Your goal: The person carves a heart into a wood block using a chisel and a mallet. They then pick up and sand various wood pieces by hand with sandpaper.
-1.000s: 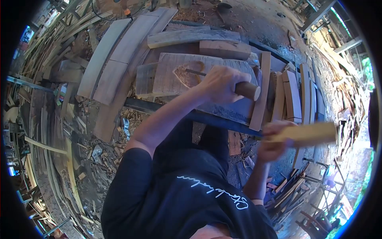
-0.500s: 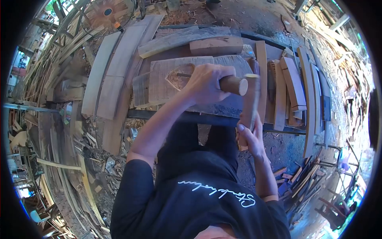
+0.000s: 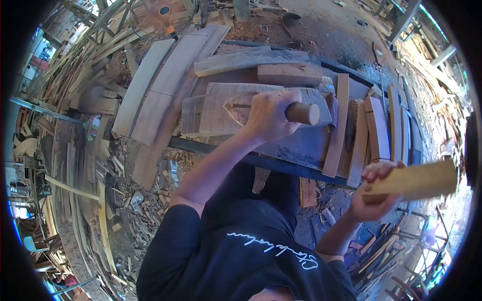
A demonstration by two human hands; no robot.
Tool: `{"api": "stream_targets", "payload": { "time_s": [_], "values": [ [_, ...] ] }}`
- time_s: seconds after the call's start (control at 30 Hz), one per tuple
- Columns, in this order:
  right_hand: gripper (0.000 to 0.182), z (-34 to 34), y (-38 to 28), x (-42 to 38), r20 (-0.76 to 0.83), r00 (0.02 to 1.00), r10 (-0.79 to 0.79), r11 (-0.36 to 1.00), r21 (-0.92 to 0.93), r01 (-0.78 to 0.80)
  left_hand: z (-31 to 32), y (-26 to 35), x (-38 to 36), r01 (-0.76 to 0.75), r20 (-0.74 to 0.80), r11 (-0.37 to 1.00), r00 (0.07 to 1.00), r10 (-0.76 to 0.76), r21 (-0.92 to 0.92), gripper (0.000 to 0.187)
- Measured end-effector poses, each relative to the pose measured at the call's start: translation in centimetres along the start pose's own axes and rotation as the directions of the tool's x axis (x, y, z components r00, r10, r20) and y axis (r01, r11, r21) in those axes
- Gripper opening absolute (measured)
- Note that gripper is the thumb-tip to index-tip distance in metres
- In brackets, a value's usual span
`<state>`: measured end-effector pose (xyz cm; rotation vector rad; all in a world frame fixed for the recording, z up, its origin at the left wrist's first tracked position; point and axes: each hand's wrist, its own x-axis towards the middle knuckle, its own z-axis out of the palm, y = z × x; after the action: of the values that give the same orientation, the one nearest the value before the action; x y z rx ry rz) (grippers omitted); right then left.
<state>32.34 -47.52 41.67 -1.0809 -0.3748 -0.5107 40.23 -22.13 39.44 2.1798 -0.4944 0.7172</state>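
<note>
My left hand (image 3: 271, 116) is closed around a chisel (image 3: 305, 114) with a thick round wooden handle. The handle's flat end points right, and a dark blade shows left of my fist. Beneath that hand lies a wide wooden board (image 3: 216, 108) with a pointed, carved hollow (image 3: 235, 114) holding shavings. Out to the right, away from the chisel, my right hand (image 3: 374, 195) grips one end of a wooden block (image 3: 419, 181), its far end blurred by motion.
Long planks (image 3: 163, 95) lie on the left of the low bench. Behind the board are a grey timber (image 3: 248, 61) and a brown beam (image 3: 289, 74). Several narrow slats (image 3: 337, 125) lie to the right. Wood scraps (image 3: 150, 215) cover the ground.
My right hand has swung the wooden block away from the chisel's end, out to the right and nearer my body. My left hand keeps hold of the chisel over the board. The view has shifted slightly.
</note>
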Motion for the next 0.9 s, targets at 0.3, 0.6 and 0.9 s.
{"api": "stream_targets", "payload": {
  "time_s": [0.3,0.6,0.9],
  "values": [
    [0.055,1.1,3.9,-4.4,0.103,0.829,0.550,0.825,-0.220,-0.520,0.4,0.2,0.3,0.049,0.105,0.997,0.993,-0.055,0.057,0.024],
    [0.057,0.3,5.7,-4.9,0.223,0.717,0.661,0.720,-0.458,-0.521,1.4,-0.9,-0.4,0.052,0.286,0.993,0.955,-0.081,0.110,0.019],
    [0.055,-0.2,1.6,-4.9,-0.083,0.934,0.347,0.935,-0.043,-0.351,0.9,0.5,-1.2,-0.091,0.225,0.995,0.971,0.078,0.047,0.024]
  ]
}}
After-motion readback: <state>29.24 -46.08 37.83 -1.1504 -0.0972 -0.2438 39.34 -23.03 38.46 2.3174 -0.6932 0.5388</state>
